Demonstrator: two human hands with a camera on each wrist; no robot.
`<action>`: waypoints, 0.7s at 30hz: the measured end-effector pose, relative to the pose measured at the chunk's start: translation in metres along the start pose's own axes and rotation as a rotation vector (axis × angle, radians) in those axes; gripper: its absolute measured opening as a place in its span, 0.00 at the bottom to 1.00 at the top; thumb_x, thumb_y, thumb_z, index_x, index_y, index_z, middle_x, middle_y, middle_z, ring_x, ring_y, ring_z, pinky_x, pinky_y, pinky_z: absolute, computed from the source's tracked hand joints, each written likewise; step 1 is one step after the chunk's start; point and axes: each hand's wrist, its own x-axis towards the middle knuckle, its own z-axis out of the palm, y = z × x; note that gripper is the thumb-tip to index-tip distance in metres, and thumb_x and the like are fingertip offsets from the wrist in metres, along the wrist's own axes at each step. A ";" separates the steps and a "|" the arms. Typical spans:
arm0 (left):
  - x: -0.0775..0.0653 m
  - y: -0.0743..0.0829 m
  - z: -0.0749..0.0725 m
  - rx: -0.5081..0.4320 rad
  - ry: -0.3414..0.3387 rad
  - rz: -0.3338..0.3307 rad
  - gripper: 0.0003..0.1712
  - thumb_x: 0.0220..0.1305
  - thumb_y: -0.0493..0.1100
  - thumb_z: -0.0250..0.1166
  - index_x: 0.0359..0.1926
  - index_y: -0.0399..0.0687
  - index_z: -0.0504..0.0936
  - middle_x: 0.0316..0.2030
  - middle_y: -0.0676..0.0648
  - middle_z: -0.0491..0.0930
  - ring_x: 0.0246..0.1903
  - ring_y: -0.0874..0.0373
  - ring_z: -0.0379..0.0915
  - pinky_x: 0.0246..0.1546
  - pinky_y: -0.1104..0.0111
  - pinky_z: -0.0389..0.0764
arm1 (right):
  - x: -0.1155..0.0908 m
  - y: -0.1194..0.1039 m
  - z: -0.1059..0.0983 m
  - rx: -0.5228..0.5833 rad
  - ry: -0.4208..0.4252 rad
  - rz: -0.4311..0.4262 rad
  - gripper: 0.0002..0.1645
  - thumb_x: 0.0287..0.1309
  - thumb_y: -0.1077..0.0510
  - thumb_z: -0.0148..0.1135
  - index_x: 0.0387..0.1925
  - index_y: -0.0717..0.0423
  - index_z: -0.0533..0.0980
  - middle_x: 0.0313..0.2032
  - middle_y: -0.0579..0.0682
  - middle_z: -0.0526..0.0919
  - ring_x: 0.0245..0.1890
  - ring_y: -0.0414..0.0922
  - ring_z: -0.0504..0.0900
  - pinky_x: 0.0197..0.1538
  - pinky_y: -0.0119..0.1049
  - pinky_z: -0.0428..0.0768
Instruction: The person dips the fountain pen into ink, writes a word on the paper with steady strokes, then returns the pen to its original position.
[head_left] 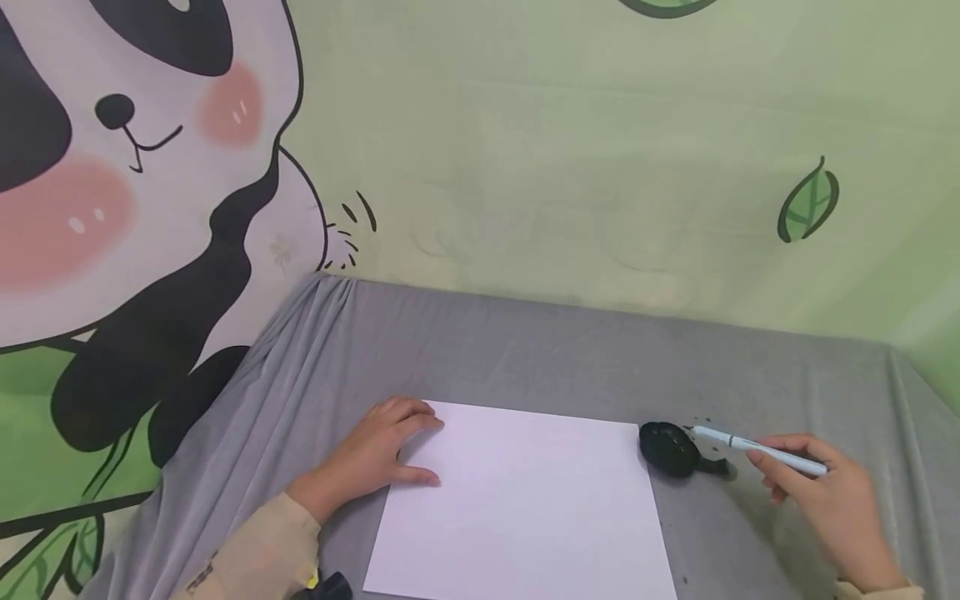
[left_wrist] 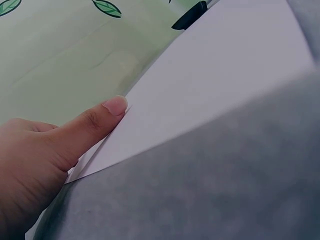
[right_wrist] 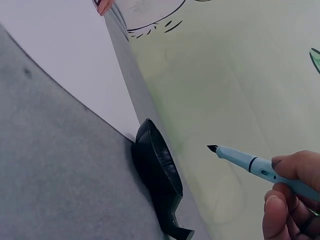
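Steadying a white sheet (head_left: 525, 500) while a pen (head_left: 787, 458) is held near a black dish (head_left: 667, 450)

The sheet is laid flat on the grey cloth (head_left: 480, 350), presumably so that its broad face is within reach of both hands. Its left edge, near the far corner, is covered by the left hand (head_left: 375, 454); thumb and fingers are spread wide apart and rested on the paper. Nothing is pinched there, and the light touch seems meant to stop the sheet sliding. The dish is placed at the sheet's far right corner, its handle (head_left: 716, 468) turned rightward, away from the paper, probably to be close to the pen yet mostly off the page.

By the right hand (head_left: 832, 492) the light-blue pen is pinched between thumb and fingers, with other fingers curled below. The dark nib (right_wrist: 212, 148) is aimed leftward, clear of dish and sheet, a hold apparently chosen to leave the tip unobstructed. How firmly the pen is squeezed cannot be told.
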 end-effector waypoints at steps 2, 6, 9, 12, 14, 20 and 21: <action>0.000 0.000 0.000 -0.002 -0.003 -0.003 0.37 0.41 0.60 0.75 0.52 0.48 0.80 0.52 0.47 0.77 0.54 0.49 0.71 0.57 0.52 0.71 | 0.001 -0.001 -0.001 0.000 -0.017 0.003 0.09 0.57 0.54 0.67 0.39 0.52 0.80 0.19 0.41 0.82 0.19 0.41 0.79 0.28 0.29 0.76; 0.001 0.000 0.000 -0.001 -0.003 -0.003 0.37 0.42 0.60 0.75 0.52 0.48 0.80 0.51 0.48 0.77 0.54 0.49 0.71 0.57 0.52 0.70 | 0.005 -0.006 -0.002 -0.019 -0.039 0.020 0.12 0.58 0.51 0.66 0.40 0.53 0.80 0.19 0.43 0.82 0.20 0.42 0.80 0.29 0.29 0.75; 0.001 0.000 0.000 0.000 -0.004 -0.004 0.36 0.42 0.60 0.75 0.52 0.49 0.80 0.52 0.47 0.77 0.55 0.49 0.71 0.57 0.52 0.70 | 0.008 -0.009 0.000 -0.036 -0.039 0.042 0.13 0.58 0.49 0.66 0.39 0.52 0.80 0.19 0.43 0.83 0.20 0.41 0.80 0.29 0.29 0.75; 0.001 0.000 -0.001 0.007 -0.010 -0.005 0.36 0.43 0.61 0.74 0.52 0.49 0.80 0.52 0.47 0.77 0.55 0.49 0.71 0.57 0.52 0.71 | 0.011 -0.011 0.003 -0.004 -0.025 0.039 0.06 0.59 0.51 0.65 0.36 0.47 0.80 0.19 0.40 0.83 0.19 0.40 0.80 0.28 0.29 0.77; 0.001 0.001 -0.001 0.010 -0.013 -0.006 0.36 0.44 0.61 0.74 0.52 0.49 0.80 0.52 0.47 0.77 0.55 0.49 0.71 0.57 0.52 0.70 | 0.012 -0.011 0.006 0.034 -0.023 0.009 0.02 0.60 0.55 0.64 0.35 0.46 0.79 0.20 0.39 0.82 0.19 0.39 0.80 0.26 0.30 0.79; 0.001 0.001 -0.001 0.016 -0.008 0.000 0.36 0.44 0.61 0.74 0.52 0.48 0.80 0.52 0.47 0.77 0.54 0.49 0.72 0.57 0.52 0.71 | 0.017 -0.011 0.016 0.206 -0.076 -0.051 0.03 0.62 0.61 0.61 0.34 0.49 0.76 0.21 0.41 0.83 0.21 0.39 0.81 0.23 0.32 0.80; 0.000 0.001 -0.001 0.017 -0.006 0.001 0.35 0.44 0.61 0.74 0.52 0.48 0.80 0.52 0.47 0.77 0.54 0.49 0.72 0.57 0.52 0.71 | 0.018 -0.011 0.018 0.228 -0.083 -0.049 0.03 0.62 0.61 0.60 0.34 0.50 0.77 0.21 0.42 0.83 0.21 0.39 0.81 0.23 0.32 0.79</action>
